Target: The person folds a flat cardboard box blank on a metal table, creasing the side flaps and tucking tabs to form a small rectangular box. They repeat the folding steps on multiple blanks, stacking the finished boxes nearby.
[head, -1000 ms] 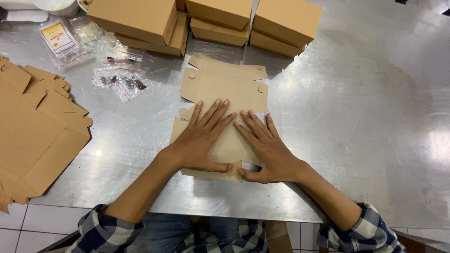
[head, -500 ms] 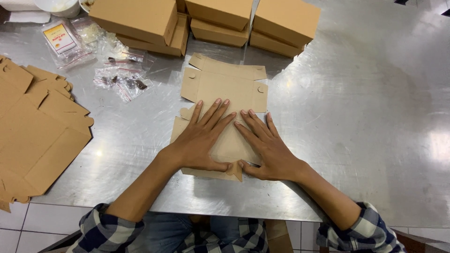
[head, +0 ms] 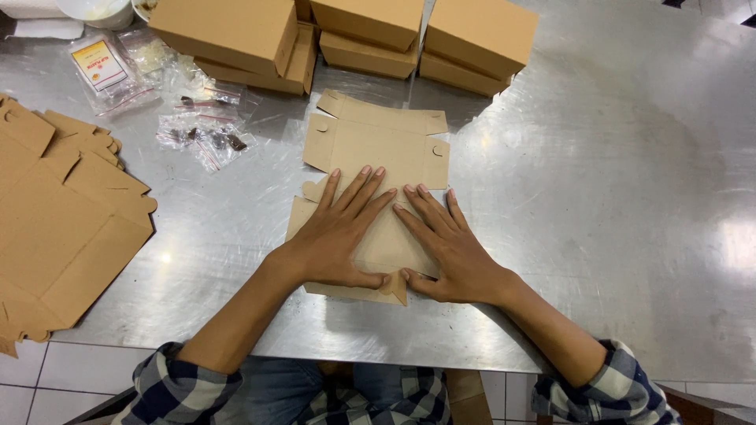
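We see one flat cardboard box blank [head: 370, 169] lying near the middle of the steel table [head: 614, 197], close to the near edge. Its near half is under both hands; its far half shows four small flaps and cut notches.

Left hand [head: 335, 236] lies palm down on the blank's near left part, fingers spread and pointing far-right, thumb tucked toward the near edge. Right hand [head: 445, 252] lies palm down just beside it, fingers spread and pointing far-left. The two thumbs nearly meet at a small raised flap on the near edge; we cannot tell whether they pinch it. Both forearms come up from the near edge, bare, with blue plaid sleeves [head: 185, 386] pushed up.

Outward: far from the blank sit brown folded boxes [head: 362, 27]. We count about six, in three stacks of two, though the far ones are cut by the frame edge. Left of the blank, well apart, lies a pile of more flat blanks [head: 55, 228] overhanging the table's left edge; count unclear, at least two. Far left, several clear plastic sachets [head: 197, 130] lie loose, some holding small dark bits, one with a red and yellow label [head: 98, 67]. A white bowl [head: 98, 9] sits at the far left corner, partly out of view.
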